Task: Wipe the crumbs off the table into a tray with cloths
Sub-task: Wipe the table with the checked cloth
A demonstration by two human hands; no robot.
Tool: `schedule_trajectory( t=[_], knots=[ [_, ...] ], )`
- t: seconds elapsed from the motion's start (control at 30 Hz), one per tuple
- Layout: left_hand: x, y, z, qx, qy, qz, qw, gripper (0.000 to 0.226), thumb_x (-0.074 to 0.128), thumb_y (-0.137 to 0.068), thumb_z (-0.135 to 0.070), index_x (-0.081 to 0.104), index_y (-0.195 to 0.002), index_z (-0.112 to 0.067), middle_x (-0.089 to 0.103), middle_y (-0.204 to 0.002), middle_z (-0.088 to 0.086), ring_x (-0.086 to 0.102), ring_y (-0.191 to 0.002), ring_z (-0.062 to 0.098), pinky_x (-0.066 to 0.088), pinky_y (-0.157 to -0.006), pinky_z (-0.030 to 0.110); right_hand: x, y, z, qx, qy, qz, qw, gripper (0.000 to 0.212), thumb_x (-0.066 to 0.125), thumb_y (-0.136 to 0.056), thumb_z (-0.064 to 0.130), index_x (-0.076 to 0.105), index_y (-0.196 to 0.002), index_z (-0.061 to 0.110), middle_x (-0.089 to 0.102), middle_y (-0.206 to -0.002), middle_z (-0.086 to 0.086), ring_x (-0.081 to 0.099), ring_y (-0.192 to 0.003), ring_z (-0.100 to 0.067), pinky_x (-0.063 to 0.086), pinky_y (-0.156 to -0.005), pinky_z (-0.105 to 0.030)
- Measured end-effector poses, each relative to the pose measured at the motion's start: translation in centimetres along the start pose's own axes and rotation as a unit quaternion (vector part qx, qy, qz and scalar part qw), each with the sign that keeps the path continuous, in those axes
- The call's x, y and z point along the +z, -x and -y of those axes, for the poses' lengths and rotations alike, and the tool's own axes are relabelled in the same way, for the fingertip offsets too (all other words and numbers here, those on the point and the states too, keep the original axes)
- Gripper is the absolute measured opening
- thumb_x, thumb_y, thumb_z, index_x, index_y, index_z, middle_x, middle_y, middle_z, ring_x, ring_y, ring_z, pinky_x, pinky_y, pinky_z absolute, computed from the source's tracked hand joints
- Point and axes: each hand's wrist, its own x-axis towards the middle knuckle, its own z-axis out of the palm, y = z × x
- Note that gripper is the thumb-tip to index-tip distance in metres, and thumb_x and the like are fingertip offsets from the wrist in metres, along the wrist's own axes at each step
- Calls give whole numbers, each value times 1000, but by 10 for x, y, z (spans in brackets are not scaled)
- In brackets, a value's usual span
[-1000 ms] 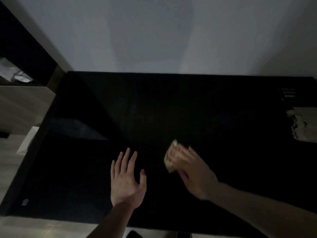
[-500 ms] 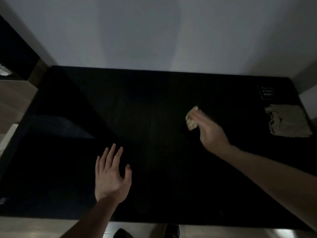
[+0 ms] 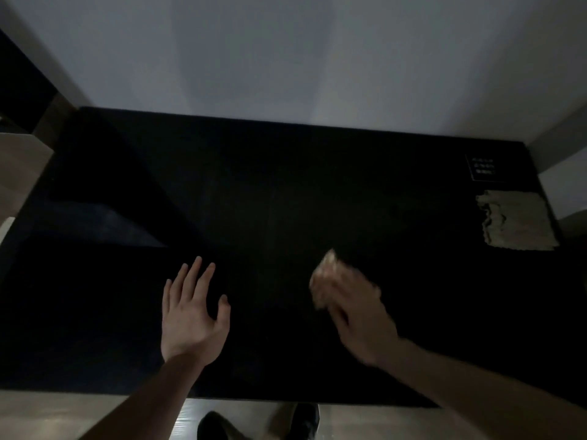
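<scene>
From the head camera, a wide black table [image 3: 286, 192] fills most of the dim scene, its far edge set against a pale grey wall [image 3: 286, 52] and its near edge running above a strip of light floor [image 3: 47, 414], where the tips of two dark shoes [image 3: 305, 420] show. The left hand [image 3: 190, 315] lies flat on the tabletop, released, fingers straight and spread, holding nothing. To its right, well apart, the right hand [image 3: 355, 312] is smeared by motion blur; it presses down on a small light cloth [image 3: 324, 274], whose edge pokes out past the fingertips on the surface, but the blur hides whether the fingers curl round it. At the table's far right edge a second, larger beige cloth [image 3: 514, 220] lies rumpled and flat, with a small dark label [image 3: 482, 168] bearing unreadable white print just beyond it. On the left, a faint lighter patch of reflection crosses the dark top. Crumbs and tray cannot be made out in the gloom.
</scene>
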Motion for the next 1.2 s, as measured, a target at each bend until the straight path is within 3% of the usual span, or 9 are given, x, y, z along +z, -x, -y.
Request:
schedule_trajectory(
  t=[0.2,0.33,0.4,0.47,0.57,0.7,0.8,1.07,1.2],
  knots=[
    [1,0,1,1,-1,4,1000,69,39,-91,-50,32,-156,-29,19,-168,-8,6,-158,13,10,-128,46,47,103,28,-186,30,9,982,43,31,-113,40,58,-145,27,48,-158,7,33,-153,-13,25,-123,-29],
    [0,0,0,1,1,2,1000,69,38,-91,-51,32,-156,-29,19,-168,-8,4,-158,12,9,-129,45,21,62,14,92,-255,-69,960,53,87,-81,38,75,-124,8,67,-137,-14,63,-129,-28,55,-101,-31],
    [1,0,-1,2,3,0,1000,69,38,-91,-51,32,-156,-29,19,-168,-8,5,-158,12,9,-129,45,-23,15,-9,67,-121,-128,982,37,56,-105,25,64,-137,8,58,-148,-13,51,-142,-27,44,-116,-34],
    [1,0,0,3,2,-2,1000,69,38,-91,-51,33,-156,-29,19,-168,-8,5,-158,12,9,-129,45,-50,-27,-52,53,-54,-133,988,47,32,-105,19,54,-147,12,47,-157,-4,39,-150,-17,31,-125,-35],
    [3,0,0,2,4,-6,1000,69,38,-91,-51,33,-156,-29,20,-168,-8,6,-158,13,10,-129,46,-87,-87,-112,149,-19,-162,975,53,32,-102,21,49,-152,14,43,-162,-6,34,-153,-20,28,-126,-41],
    [5,-1,1,4,-1,-9,1000,69,38,-91,-52,33,-156,-29,19,-168,-9,6,-158,13,10,-129,46,-91,-120,-163,285,62,-29,956,57,33,-109,43,21,-164,34,10,-173,9,4,-160,-23,0,-127,-49],
    [5,-1,1,1,0,-12,1000,69,39,-90,-51,34,-156,-29,20,-168,-9,7,-157,13,10,-129,45,-66,-119,-159,328,89,-51,939,61,26,-106,51,8,-163,42,0,-174,11,-5,-160,-25,-6,-127,-54],
    [4,0,-1,1,-6,-10,1000,69,38,-90,-52,35,-155,-29,21,-167,-7,8,-157,15,11,-128,46,-8,-23,-46,112,49,-65,990,58,45,-102,21,38,-159,24,28,-169,0,16,-159,-23,20,-126,-52],
    [-1,0,-1,3,-6,-1,1000,69,36,-91,-53,32,-156,-29,19,-168,-7,7,-158,15,11,-129,46,38,74,45,9,-6,12,1000,64,36,-107,25,10,-165,38,8,-174,10,2,-161,-15,11,-127,-41]
  ],
)
